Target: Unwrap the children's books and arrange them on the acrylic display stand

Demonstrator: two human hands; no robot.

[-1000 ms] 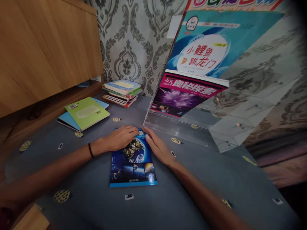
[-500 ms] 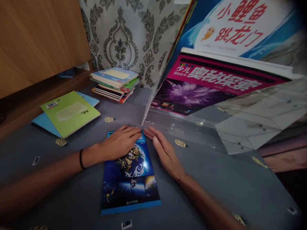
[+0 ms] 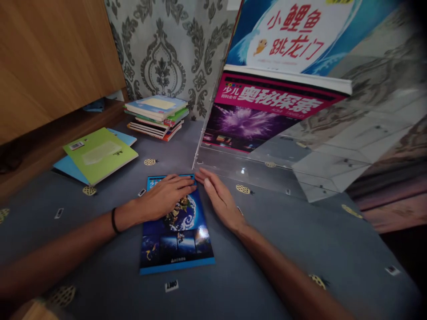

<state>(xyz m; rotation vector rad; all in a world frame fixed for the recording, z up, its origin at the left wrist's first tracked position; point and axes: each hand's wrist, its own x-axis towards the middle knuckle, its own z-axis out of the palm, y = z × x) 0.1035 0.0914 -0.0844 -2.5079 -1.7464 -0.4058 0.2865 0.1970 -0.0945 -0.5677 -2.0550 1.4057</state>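
A blue book [image 3: 176, 249] with a picture of the Earth on its cover lies flat on the grey patterned cloth. My left hand [image 3: 167, 195] rests palm down on the upper part of its cover, fingers stretched to the right. Along the book's upper right edge lies my right hand [image 3: 222, 200], its fingers extended and pointing at the top corner. Just beyond the fingertips stands a clear acrylic rack [image 3: 200, 149]. It holds a magenta-and-purple book [image 3: 247, 120] in front and a blue-and-white picture book [image 3: 293, 35] behind it.
At the back left is a stack of books [image 3: 156, 109] near the patterned wall. A green book [image 3: 100, 153] lies over a light blue book [image 3: 71, 171] at left. A wooden cabinet [image 3: 56, 58] borders the left side. Clear panels [image 3: 330, 164] extend at right.
The view has shifted slightly, so the rack and its books appear further left. Both hands keep nearly the same places against the blue book, which appears slightly higher in view.
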